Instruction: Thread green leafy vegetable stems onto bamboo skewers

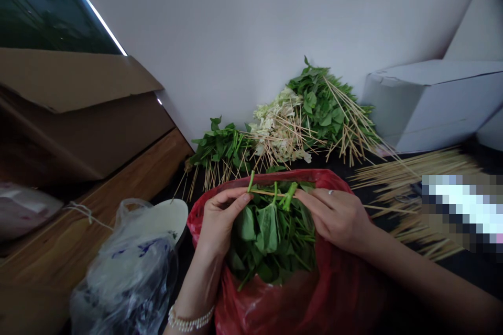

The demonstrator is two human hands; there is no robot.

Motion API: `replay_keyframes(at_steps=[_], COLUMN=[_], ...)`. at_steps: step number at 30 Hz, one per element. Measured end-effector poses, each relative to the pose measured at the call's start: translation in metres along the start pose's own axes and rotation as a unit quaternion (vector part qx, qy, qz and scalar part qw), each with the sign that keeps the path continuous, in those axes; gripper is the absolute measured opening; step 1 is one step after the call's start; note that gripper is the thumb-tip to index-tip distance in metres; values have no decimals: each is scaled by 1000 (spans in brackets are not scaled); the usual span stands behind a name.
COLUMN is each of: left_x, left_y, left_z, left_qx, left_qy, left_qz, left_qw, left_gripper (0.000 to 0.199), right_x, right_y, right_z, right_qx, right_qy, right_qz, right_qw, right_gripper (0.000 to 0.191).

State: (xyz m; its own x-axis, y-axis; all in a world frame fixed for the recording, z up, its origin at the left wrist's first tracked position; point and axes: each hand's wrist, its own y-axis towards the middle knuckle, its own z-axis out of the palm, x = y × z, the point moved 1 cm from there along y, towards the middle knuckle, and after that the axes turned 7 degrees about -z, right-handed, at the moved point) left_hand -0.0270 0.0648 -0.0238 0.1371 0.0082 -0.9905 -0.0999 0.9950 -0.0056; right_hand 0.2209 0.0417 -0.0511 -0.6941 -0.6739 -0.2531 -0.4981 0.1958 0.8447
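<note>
Red plastic bag (334,293) sits mid-frame, mouth open, loaded with loose leafy greens (271,261), stems poking out at the right of the heap. Both hands work over the mouth. Skewer (261,192) is held roughly level above the greens; a few green stems sit along it, leaves hanging down. Can't tell how many are actually pierced. Left hand (220,214): thumb and forefinger pinching the skewer's left end. Right hand (341,214): fingers closed on the other end, thumb hidden.

Other containers: clear plastic bag (129,277) at left, blue print showing, contents unclear; it partly overlaps a white plate (178,215). Cardboard box (78,131) further back left, flap out, inside not visible. White box (444,107) back right, contents not visible.

On the black surface (467,263) by the wall: skewered greens (226,144) left, skewered pale leaves (279,125) in the middle, bigger green pile (324,99) right. Loose bare skewers (416,170) spread right of the red bag.
</note>
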Motion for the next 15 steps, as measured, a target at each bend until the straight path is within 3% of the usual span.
replay_keyframes(at_steps=[15], left_x=[-2], left_y=[-1], left_z=[5], left_qx=[15], left_qy=[-4], left_qz=[-31], left_qw=[999], left_gripper=[24], right_x=[3], right_y=[-3], right_z=[2], right_qx=[3], right_qy=[5], right_qz=[-9], right_qw=[1000], right_gripper=[29])
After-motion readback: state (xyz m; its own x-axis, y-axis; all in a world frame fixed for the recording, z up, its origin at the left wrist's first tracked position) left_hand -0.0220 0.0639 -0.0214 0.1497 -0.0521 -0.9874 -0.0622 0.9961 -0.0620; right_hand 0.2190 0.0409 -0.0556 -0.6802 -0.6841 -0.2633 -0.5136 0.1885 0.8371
